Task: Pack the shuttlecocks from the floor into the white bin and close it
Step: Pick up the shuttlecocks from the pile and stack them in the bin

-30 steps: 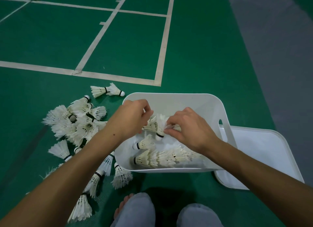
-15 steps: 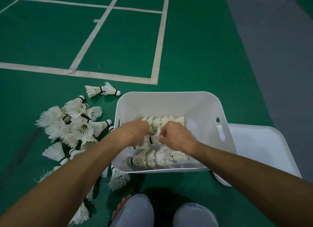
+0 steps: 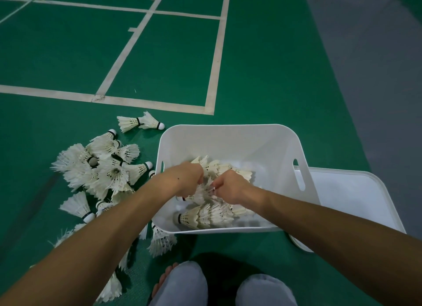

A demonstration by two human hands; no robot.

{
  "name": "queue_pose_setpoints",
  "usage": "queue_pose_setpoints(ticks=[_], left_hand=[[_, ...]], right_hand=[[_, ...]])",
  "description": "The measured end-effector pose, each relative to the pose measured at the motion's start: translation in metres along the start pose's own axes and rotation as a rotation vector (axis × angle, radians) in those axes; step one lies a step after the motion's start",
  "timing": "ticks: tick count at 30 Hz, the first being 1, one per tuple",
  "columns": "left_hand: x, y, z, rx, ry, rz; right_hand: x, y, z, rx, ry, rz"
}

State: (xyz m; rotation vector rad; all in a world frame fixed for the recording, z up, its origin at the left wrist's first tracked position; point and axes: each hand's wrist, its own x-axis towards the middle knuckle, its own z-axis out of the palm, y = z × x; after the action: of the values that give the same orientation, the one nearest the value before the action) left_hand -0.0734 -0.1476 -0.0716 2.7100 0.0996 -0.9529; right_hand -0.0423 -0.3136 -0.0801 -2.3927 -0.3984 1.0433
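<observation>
Both hands were down inside the white bin, the left hand and right hand close together, their fingers curled round a row of nested shuttlecocks between them. More shuttlecocks lay stacked in rows on the bin's bottom, while a loose pile lay on the green floor just left of the bin; the white lid lay flat beside its right wall
</observation>
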Motion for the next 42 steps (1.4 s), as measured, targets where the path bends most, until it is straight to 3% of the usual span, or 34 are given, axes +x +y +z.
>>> queue_pose_setpoints(ticks=[9, 13, 17, 22, 26, 29, 35, 42], left_hand=[[-0.036, 0.007, -0.019, -0.092, 0.17, 0.097], [-0.078, 0.008, -0.029, -0.291, 0.412, 0.233], [-0.127, -0.009, -0.024, -0.571, 0.659, 0.329], [-0.171, -0.054, 0.009, -0.748, 0.895, 0.14], [-0.18, -0.097, 0.037, -0.771, 0.895, -0.106], [-0.178, -0.123, 0.053, -0.728, 0.802, -0.245], [-0.152, -0.146, 0.065, -0.667, 0.776, -0.375], [-0.1, -0.156, 0.07, 0.012, 0.661, -0.47]], right_hand=[[-0.012, 0.009, -0.029, 0.018, 0.005, -0.069], [-0.033, 0.003, -0.042, -0.049, 0.155, -0.163], [-0.058, -0.024, -0.048, -0.07, 0.323, -0.393], [-0.08, -0.073, -0.044, -0.148, 0.366, -0.658], [-0.075, -0.112, -0.039, -0.262, 0.329, -0.804], [-0.055, -0.142, -0.039, -0.354, 0.282, -0.85], [0.009, -0.197, -0.031, -0.619, 0.135, -0.866], [0.065, -0.232, 0.011, -0.951, -0.205, -0.758]])
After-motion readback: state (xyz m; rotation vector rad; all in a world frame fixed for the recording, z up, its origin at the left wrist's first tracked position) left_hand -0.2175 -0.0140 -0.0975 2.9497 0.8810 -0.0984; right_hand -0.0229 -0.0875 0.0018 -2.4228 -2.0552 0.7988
